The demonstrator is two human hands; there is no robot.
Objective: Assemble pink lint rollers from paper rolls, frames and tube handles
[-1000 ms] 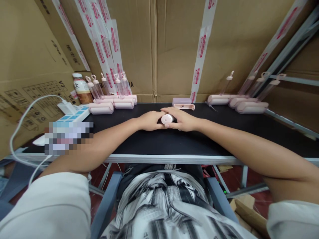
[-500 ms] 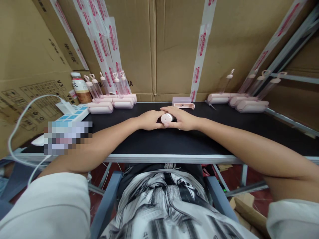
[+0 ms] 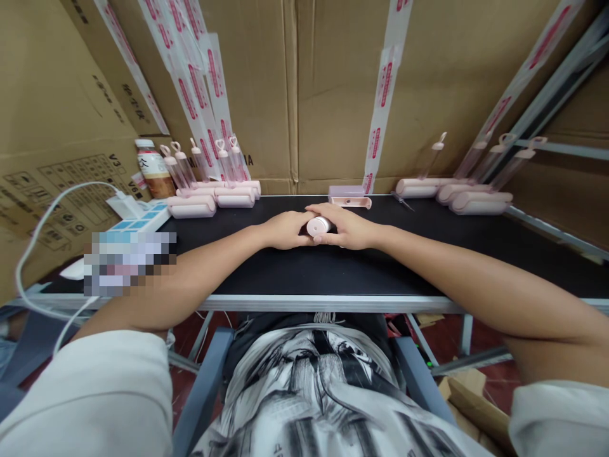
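A pale pink-white cylinder (image 3: 316, 226) with a round end facing me is held between both hands, just over the black tabletop (image 3: 285, 273). My left hand (image 3: 287, 229) closes on its left side with thumb and fingers. My right hand (image 3: 351, 226) wraps round it from the right, fingers over the top and thumb below. The fingertips of both hands meet around it, and much of its far part is hidden. Behind my right hand lies an open pink case piece (image 3: 351, 202) with a small dark spot in it, beside a lilac block (image 3: 346, 190).
Pink rounded cases with clear upright tubes and looped tops stand in a left group (image 3: 191, 207) and a right group (image 3: 480, 203). A drink bottle (image 3: 155, 166) and a power strip (image 3: 143, 219) with white cables stand at left. A cardboard wall (image 3: 333, 95) closes the back.
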